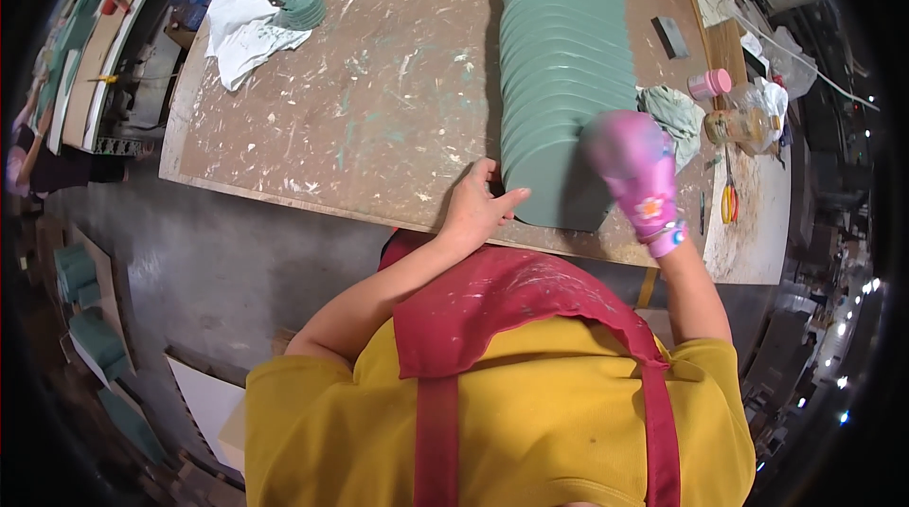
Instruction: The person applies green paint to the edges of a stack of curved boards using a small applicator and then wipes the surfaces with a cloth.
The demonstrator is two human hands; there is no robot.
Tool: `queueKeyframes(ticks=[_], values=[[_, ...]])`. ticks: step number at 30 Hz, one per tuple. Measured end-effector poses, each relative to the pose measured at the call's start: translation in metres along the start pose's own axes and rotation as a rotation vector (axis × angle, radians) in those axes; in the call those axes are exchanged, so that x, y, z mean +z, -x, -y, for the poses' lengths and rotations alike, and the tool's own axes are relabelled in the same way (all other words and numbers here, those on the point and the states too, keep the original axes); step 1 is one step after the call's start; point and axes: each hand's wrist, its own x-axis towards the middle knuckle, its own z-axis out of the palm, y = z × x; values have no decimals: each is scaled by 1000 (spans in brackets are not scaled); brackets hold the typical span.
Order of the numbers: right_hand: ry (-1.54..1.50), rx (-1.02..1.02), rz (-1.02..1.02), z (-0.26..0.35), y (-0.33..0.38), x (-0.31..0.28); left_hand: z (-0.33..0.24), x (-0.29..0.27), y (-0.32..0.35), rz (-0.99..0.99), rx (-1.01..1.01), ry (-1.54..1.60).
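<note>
A long row of overlapping green sheets (566, 62), thin and round-ended, lies on the table and runs away from me. My left hand (476, 207) is at the near left corner of the nearest sheet. Its fingers are apart, with the thumb touching the sheet's edge. Above the right side of the same sheet is my right hand (636, 161), in a pink glove with a flower on it. Motion smears its fingers, so I cannot make out whether anything is in them.
On the brown paint-marked table (407, 90), a green tub (302, 5) rests on a white cloth (248, 19). To the right are a dark block (669, 37), a pale green rag (674, 114), a pink-capped bottle (710, 83), a jar (737, 128) and yellow-handled scissors (730, 201).
</note>
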Motion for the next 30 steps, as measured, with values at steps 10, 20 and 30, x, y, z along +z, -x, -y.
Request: queueKeyframes(ticks=[10,20,30], values=[[-20,229,-95,-26,14,11,0,-4,-2,59,-39,-48],[135,-364,439,59,-73,48,8,-3,-4,9,12,5],[173,-254,77,45,-57,32,9,-4,-4,16,-15,-10]])
